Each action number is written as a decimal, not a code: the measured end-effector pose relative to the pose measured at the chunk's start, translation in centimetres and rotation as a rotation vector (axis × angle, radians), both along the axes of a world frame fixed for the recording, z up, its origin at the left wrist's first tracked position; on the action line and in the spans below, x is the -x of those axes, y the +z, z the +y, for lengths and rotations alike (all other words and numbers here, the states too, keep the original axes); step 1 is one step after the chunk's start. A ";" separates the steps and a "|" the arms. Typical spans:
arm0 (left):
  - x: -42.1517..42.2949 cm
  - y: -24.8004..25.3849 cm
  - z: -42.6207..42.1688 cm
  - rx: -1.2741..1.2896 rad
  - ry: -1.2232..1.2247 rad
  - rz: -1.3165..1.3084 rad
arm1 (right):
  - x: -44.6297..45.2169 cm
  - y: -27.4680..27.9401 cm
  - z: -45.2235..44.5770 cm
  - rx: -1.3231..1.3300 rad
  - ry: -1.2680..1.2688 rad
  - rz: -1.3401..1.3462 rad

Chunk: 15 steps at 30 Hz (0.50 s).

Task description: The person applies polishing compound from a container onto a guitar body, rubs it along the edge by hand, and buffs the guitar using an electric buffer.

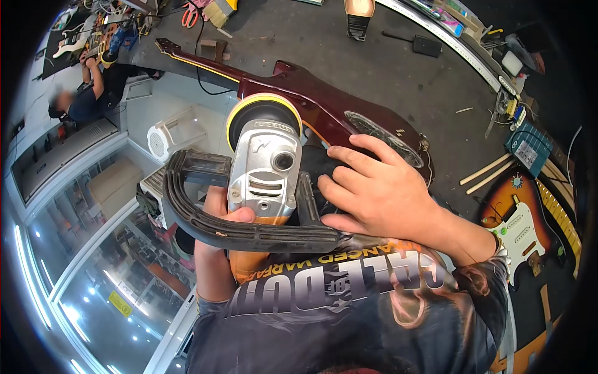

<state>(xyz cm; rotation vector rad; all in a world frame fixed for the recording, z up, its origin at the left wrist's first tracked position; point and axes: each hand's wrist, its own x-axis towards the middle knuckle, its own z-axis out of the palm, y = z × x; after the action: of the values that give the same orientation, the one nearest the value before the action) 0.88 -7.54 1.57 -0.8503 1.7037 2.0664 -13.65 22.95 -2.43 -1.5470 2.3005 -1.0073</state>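
Observation:
My left hand [215, 218] is wrapped round the orange and silver body of a polisher [266, 168], its thumb across the housing. The tool has a black loop handle [249, 237] and a round yellow-edged pad [265, 107] at the top. My right hand [374, 193] is open, fingers spread toward the tool; the index finger overlaps the guitar's lower edge. Whether it presses on the guitar I cannot tell. The dark red electric guitar [317, 100] lies on the bench, neck to the upper left, and the pad overlaps its near edge in view.
A sunburst guitar [517, 218] lies at the right beside two wooden sticks [489, 174]. Scissors [190, 15], a brush [219, 12] and a box [359, 17] sit at the far edge. Another person [87, 100] works at upper left, near a white stool [177, 134].

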 end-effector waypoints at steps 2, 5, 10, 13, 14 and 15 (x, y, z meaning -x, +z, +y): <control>-0.2 -0.1 0.1 0.004 -0.001 0.006 | -0.1 0.0 0.1 0.001 0.008 0.005; 0.0 -0.1 0.2 0.019 -0.010 0.015 | -0.1 -0.2 0.3 -0.001 0.008 0.026; -0.5 -0.6 -0.2 0.003 -0.032 0.004 | 0.0 -0.2 0.3 0.015 0.001 0.026; -1.4 -1.1 -1.5 -0.011 -0.056 -0.016 | -0.2 -0.4 0.3 0.030 -0.017 0.019; -1.8 -1.3 -1.8 -0.012 -0.060 -0.026 | -0.2 -0.4 0.2 0.036 -0.026 0.014; -2.0 -1.3 -1.9 -0.017 -0.031 -0.035 | -0.2 -0.4 0.2 0.033 -0.024 0.013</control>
<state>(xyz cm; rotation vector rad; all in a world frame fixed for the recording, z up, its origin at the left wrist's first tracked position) 2.89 -9.40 0.24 -0.8447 1.6686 2.0311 -13.41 23.20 -2.84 -1.5467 2.3280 -1.0492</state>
